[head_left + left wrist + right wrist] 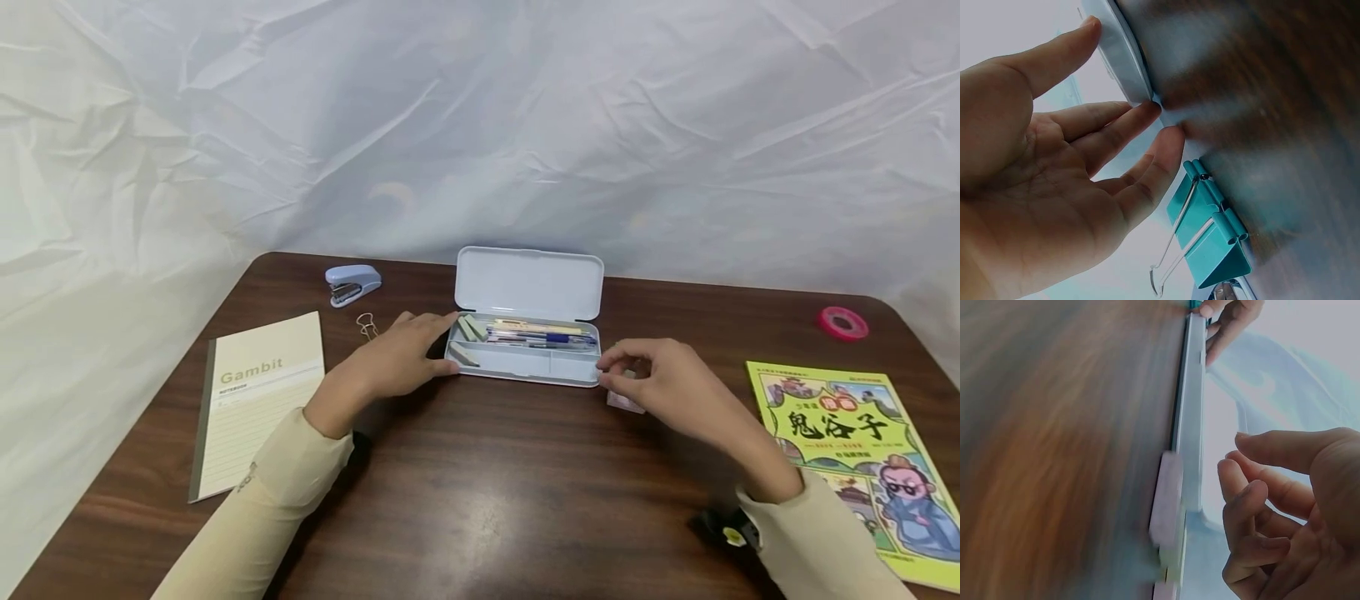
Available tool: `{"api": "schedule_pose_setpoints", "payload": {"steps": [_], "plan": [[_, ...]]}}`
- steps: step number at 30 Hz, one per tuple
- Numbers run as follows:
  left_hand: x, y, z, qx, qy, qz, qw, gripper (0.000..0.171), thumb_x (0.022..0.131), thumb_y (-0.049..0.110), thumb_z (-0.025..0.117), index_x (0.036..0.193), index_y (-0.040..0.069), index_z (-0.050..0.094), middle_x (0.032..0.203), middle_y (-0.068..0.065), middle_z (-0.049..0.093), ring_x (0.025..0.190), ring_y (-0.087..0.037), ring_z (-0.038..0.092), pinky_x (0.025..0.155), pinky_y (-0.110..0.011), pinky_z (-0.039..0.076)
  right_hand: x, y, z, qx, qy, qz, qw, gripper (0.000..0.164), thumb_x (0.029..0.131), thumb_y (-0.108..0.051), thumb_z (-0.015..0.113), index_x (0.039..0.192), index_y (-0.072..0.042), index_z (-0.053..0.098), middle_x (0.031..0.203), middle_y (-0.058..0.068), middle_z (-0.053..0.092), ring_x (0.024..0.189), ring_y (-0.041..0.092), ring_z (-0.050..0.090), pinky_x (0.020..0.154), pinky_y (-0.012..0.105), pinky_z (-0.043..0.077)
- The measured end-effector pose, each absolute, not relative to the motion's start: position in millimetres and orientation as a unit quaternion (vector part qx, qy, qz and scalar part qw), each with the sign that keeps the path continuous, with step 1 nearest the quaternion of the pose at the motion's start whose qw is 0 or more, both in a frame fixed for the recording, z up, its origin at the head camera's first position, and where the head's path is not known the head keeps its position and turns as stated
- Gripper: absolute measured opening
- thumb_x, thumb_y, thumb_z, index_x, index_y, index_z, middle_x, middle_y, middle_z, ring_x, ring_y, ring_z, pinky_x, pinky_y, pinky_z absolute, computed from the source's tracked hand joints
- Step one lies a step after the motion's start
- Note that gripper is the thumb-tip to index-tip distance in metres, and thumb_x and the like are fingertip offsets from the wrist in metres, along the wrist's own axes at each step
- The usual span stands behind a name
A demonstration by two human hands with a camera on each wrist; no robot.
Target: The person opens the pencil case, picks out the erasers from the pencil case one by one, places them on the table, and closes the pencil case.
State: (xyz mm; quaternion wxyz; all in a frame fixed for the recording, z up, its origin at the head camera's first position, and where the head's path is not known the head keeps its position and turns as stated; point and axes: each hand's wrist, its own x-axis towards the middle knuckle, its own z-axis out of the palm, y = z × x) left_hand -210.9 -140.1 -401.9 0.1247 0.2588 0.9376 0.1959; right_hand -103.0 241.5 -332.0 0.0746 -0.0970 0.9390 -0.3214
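A pale blue pencil case [510, 360] lies with its lid [528, 283] raised at the back. Pens [543, 333] fill its rear compartment, beside pale green pieces [471, 327]; a thin greyish piece [463, 357] sits front left. My left hand [401, 354] spans the case's left end, thumb at the front corner, fingers loosely extended. Close by stands a teal binder clip [1210, 225]. My right hand [660, 379] hovers at the right end, fingers loosely bent, with a gap between thumb and forefinger in the right wrist view. Below it lies a small pale pink block [1167, 500].
A blue stapler [354, 285] stands at the back left, behind a cream notebook [262, 400]. On the right are a yellow-green comic book [847, 450] and a pink tape roll [843, 322]. White cloth [525, 125] hangs behind the dark wooden table [480, 500].
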Motion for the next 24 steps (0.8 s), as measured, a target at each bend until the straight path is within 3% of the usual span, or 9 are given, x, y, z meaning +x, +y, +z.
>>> {"api": "schedule_pose_setpoints", "payload": {"steps": [12, 19, 24], "plan": [[-209.0, -138.1, -397.8, 0.261, 0.939, 0.192, 0.119, 0.09, 0.108, 0.049, 0.079, 0.181, 0.015, 0.037, 0.175, -0.008, 0.056, 0.165, -0.029, 0.051, 0.142, -0.051, 0.029, -128.1, 191.8, -329.6, -0.117, 0.932, -0.337, 0.068, 0.019, 0.108, -0.022, 0.08, 0.122, -0.014, 0.089, 0.103, 0.006, 0.084, 0.063, 0.016, 0.054, 0.056, 0.03, 0.045], [-212.9, -138.2, -403.1, 0.252, 0.943, 0.174, 0.129, 0.091, 0.109, 0.051, 0.078, 0.182, 0.018, 0.035, 0.179, -0.007, 0.052, 0.168, -0.029, 0.047, 0.145, -0.053, 0.025, -140.2, 162.1, -334.7, -0.131, 0.928, -0.344, 0.064, 0.02, 0.107, -0.022, 0.081, 0.123, -0.015, 0.09, 0.117, 0.009, 0.087, 0.062, 0.012, 0.043, 0.059, 0.03, 0.038], [-211.5, -137.3, -401.9, 0.242, 0.947, 0.166, 0.133, 0.09, 0.109, 0.055, 0.075, 0.182, 0.022, 0.034, 0.18, -0.004, 0.051, 0.168, -0.028, 0.046, 0.141, -0.052, 0.034, -147.4, 144.5, -339.6, -0.143, 0.927, -0.341, 0.063, 0.019, 0.106, -0.023, 0.081, 0.122, -0.017, 0.09, 0.117, 0.005, 0.089, 0.061, 0.011, 0.04, 0.06, 0.031, 0.037]]}}
